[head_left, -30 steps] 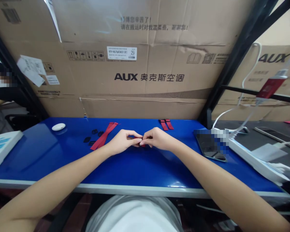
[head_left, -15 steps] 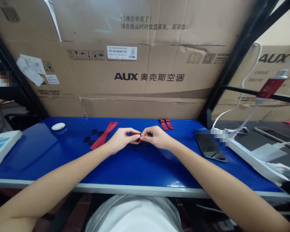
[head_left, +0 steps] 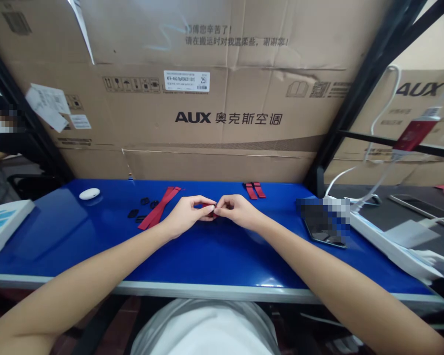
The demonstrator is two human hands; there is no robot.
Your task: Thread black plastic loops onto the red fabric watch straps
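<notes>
My left hand (head_left: 187, 213) and my right hand (head_left: 237, 210) meet fingertip to fingertip over the middle of the blue table (head_left: 77, 241). Both pinch a small red strap piece (head_left: 209, 208), mostly hidden by the fingers. Long red straps (head_left: 159, 207) lie to the left of my left hand, with several small black buckles (head_left: 142, 209) beside them. Two short red strap pieces (head_left: 255, 190) lie at the back, right of my right hand.
Large cardboard boxes (head_left: 214, 98) wall the table's back. A white oval object (head_left: 89, 194) sits far left, a white box (head_left: 3, 222) at the left edge. A phone (head_left: 320, 223) and a white power strip (head_left: 388, 241) lie on the right.
Both hands have lifted slightly toward the back of the table, still pinched on the red piece; nothing else moved.
</notes>
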